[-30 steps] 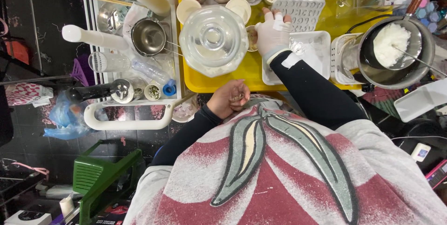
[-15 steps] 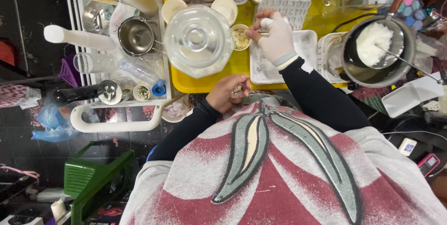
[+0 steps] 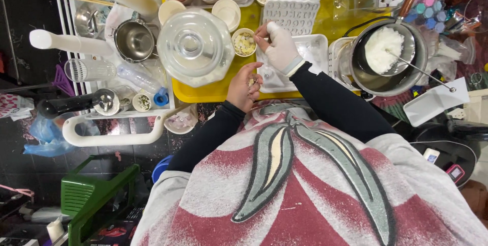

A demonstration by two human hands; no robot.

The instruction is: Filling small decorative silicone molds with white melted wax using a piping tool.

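- here, seen from above, the left hand (image 3: 245, 87) is bare and cupped palm-up, its fingers curled loosely round a few small pale pieces (image 3: 251, 80).
- the right hand (image 3: 278, 47) wears a white glove; its fingers are pinched together at the tips just beside the small bowl of pale bits (image 3: 244, 43), though whether a piece sits in the pinch i cannot tell.
- that bowl lies just beyond the left hand, up the yellow tray (image 3: 213, 91), and to the left of the gloved fingers, so the right hand is the nearer.
- the white mould (image 3: 297, 14) sits just past the glove, its long side running across the bench.
- a big glass lid (image 3: 194, 46) stands left of the bowl; a pan of white stuff (image 3: 386, 55) is well off to the right.
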